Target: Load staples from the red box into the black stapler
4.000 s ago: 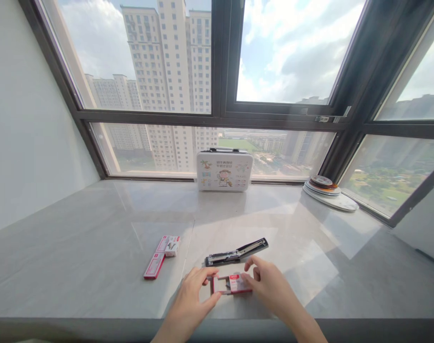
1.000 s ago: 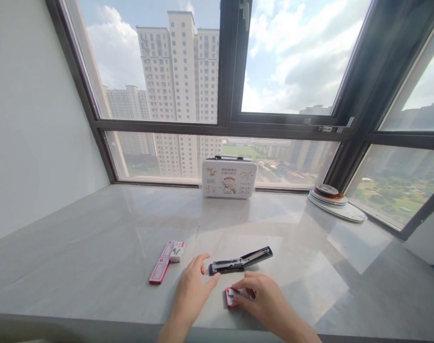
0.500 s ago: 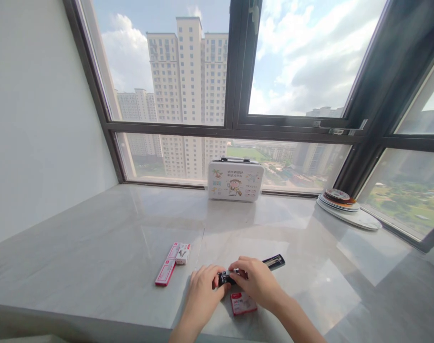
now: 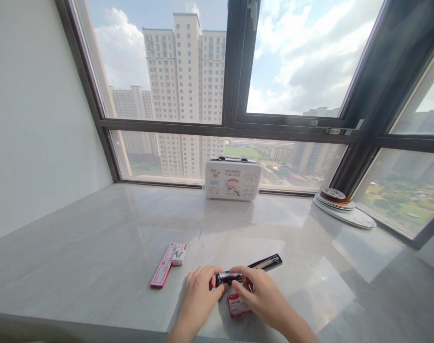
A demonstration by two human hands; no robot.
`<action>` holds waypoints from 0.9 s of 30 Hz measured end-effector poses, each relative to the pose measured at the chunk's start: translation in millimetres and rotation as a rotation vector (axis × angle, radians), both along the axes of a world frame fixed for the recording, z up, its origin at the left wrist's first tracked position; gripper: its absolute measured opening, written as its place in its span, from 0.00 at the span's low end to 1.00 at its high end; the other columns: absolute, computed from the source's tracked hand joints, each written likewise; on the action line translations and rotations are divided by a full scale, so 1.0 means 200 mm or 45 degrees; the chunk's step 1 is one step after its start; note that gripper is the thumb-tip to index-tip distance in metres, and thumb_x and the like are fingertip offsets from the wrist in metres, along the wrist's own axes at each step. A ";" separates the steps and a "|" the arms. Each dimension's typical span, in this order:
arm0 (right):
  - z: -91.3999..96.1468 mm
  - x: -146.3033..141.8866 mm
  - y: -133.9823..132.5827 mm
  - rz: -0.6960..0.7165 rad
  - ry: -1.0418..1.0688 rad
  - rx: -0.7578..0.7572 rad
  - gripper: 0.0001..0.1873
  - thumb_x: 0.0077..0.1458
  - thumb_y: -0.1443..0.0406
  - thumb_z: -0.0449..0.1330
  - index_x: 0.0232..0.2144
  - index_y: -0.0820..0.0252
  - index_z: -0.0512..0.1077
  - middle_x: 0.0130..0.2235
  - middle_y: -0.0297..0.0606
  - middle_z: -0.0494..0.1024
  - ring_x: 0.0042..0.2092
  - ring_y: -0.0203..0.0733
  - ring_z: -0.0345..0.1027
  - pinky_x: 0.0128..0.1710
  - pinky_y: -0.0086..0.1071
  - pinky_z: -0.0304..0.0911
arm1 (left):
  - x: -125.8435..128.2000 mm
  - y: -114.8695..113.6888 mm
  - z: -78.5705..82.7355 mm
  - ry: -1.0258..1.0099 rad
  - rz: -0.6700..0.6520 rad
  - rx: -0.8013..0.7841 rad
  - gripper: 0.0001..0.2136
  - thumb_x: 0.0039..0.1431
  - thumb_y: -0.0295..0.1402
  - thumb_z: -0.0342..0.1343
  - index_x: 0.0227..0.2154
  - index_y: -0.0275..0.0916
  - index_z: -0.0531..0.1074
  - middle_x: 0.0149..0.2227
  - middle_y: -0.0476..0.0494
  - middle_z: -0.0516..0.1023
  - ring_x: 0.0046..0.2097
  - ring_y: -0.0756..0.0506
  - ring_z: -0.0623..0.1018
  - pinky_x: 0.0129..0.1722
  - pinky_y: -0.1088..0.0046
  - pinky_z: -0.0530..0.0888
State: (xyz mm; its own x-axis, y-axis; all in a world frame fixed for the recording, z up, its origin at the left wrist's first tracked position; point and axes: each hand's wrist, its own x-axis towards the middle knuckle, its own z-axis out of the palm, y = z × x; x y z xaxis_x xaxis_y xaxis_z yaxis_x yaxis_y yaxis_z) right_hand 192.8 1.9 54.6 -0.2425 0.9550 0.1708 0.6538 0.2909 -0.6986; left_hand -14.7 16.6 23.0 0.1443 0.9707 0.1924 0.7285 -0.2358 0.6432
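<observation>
While the hands [image 4: 201, 289] [image 4: 263, 291] clasp the opened stapler [image 4: 266, 262], the white case [image 4: 220, 190] beyond reads "TRAVEL".

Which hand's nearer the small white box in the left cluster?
Left. The left hand, holding the open stapler, is right of the white box and nearer the camera; the right hand is farther right, at the stapler.

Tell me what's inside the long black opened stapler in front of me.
Inside the stapler, a pale metal strip shows in its right section, and something silvery near its left end. Your right hand covers the middle, so what lies there can't be seen.
</observation>
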 end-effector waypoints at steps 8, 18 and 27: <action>-0.19 0.41 0.02 -0.276 0.643 -0.549 0.37 0.56 0.37 0.57 0.53 0.59 0.70 0.25 0.27 0.68 0.16 0.28 0.47 0.17 0.28 0.38 | -0.01 0.00 0.03 -0.029 -0.038 -0.050 0.09 0.56 0.37 0.62 0.41 0.50 0.78 0.30 0.55 0.75 0.37 0.46 0.74 0.40 0.71 0.61; 0.06 0.06 0.21 0.128 -0.056 -0.071 0.09 0.52 0.59 0.69 0.34 0.56 0.77 0.23 0.25 0.65 0.27 0.34 0.57 0.28 0.29 0.46 | 0.01 0.00 0.03 0.030 -0.028 -0.015 0.07 0.54 0.31 0.63 0.36 0.49 0.77 0.30 0.55 0.75 0.37 0.46 0.73 0.38 0.72 0.58; 0.09 0.07 0.16 0.174 -0.203 -0.113 0.05 0.56 0.62 0.63 0.34 0.56 0.78 0.25 0.28 0.71 0.27 0.35 0.59 0.27 0.29 0.46 | -0.03 -0.04 0.04 -0.051 -0.032 0.034 0.09 0.58 0.28 0.55 0.42 0.45 0.73 0.33 0.52 0.75 0.37 0.45 0.73 0.41 0.71 0.63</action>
State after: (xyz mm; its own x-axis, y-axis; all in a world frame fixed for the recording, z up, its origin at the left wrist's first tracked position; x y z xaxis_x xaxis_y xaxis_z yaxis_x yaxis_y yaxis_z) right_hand 206.7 34.7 73.2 -0.3876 0.9211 0.0369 0.7168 0.3263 -0.6163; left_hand -19.7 9.0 31.2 0.1604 0.9613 0.2240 0.6961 -0.2710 0.6648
